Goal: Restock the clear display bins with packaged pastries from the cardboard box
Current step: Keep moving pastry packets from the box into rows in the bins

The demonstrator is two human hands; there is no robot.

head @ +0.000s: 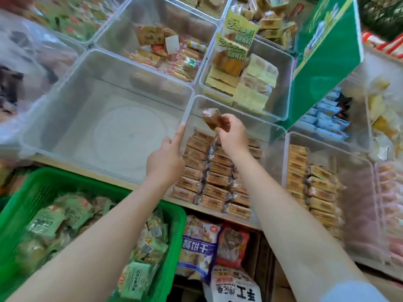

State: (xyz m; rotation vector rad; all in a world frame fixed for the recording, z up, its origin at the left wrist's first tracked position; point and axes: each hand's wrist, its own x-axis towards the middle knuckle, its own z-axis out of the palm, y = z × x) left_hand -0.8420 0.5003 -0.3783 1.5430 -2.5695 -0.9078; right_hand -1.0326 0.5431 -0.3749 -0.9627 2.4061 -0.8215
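Head view of a shop display of clear bins. The right hand (232, 134) is pinching a brown packaged pastry (211, 118) between curled fingers and thumb, and is holding it above the far half of a clear display bin (275, 136). Inside that bin, rows of orange-wrapped pastries (212, 171) are lying side by side, filling the near half; the far half is showing bare bottom. The left hand (166, 158) is holding nothing: its index finger is pointing straight out, and its tip is lying against the left wall of the same bin, near the rim; the other fingers are folding loosely under.

To the left, a larger clear bin (104, 131) is standing with nothing visible in it. Behind it, another bin (157, 40) is holding mixed wrapped biscuits, and a neighbouring bin (248, 68) is holding yellow-green packets, some standing upright. To the right, a further bin (327, 182) is carrying two stacked rows of orange-wrapped pastries. A green sign panel (322, 57) is leaning above the right-hand bins.

Below the shelf edge, a green plastic basket (43, 182) is holding pale green packets, and several larger snack bags (200, 247) are lying beside it. Whether a cardboard box is under those bags cannot be told.
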